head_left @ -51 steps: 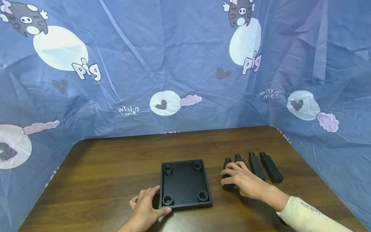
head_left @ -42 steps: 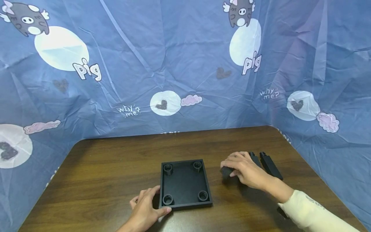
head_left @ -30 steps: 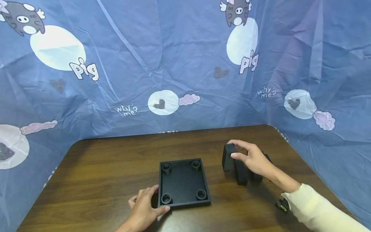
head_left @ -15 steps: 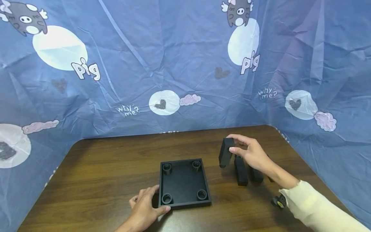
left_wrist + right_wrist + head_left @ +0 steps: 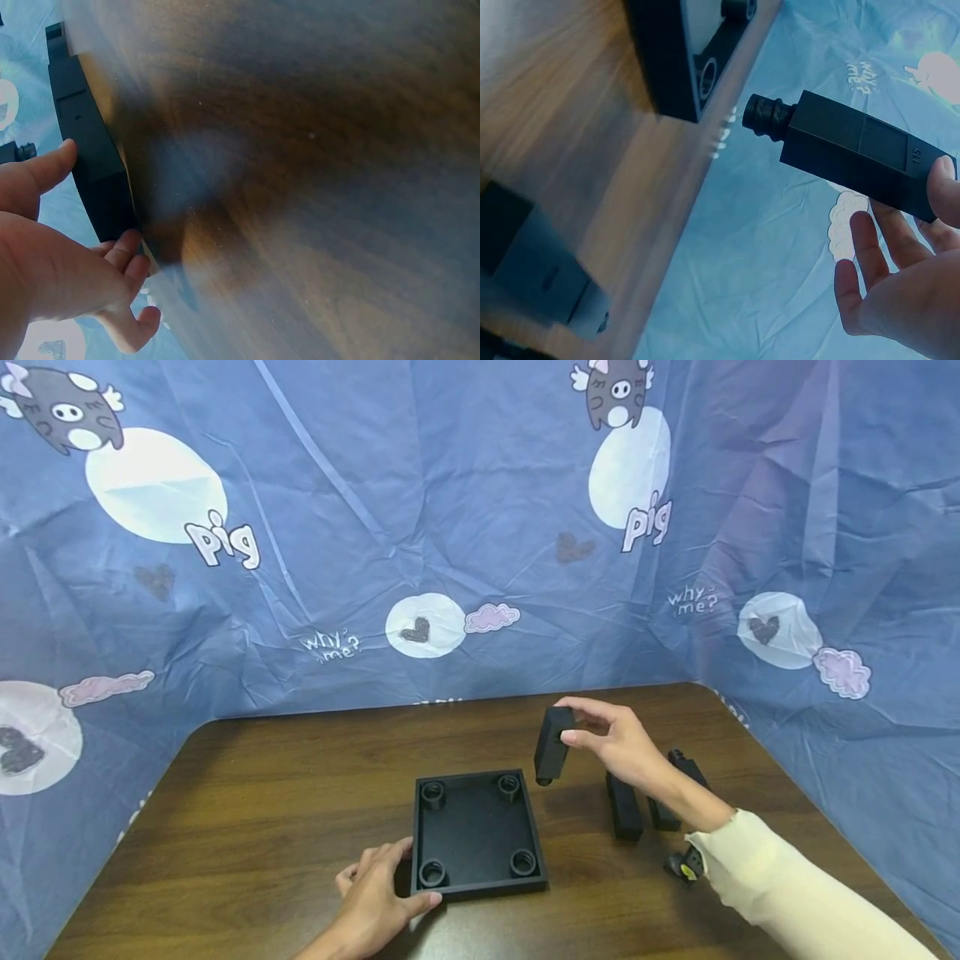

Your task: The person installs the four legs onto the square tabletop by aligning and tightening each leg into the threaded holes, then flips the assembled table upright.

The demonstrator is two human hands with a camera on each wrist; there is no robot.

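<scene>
A black square tabletop lies on the table with a raised rim and a threaded socket in each corner. My left hand grips its near left corner, thumb on the front edge and fingers along the left side; the left wrist view shows the thumb against the tabletop's edge. Above the table, right of the tabletop, my right hand pinches a black table leg by its upper end. The leg tilts slightly, threaded stud downward and apart from the sockets. That ribbed stud shows plainly in the right wrist view.
On the right lie more black legs: one leg, a second leg beside it, and a third leg partly hidden by my right forearm. A small wrist camera hangs under the sleeve. Blue printed cloth surrounds the wooden table.
My right hand has taken the leftmost leg from the row, lifted and upended it stud-down, and carried it left towards the tabletop. My left hand has stayed on the corner.
</scene>
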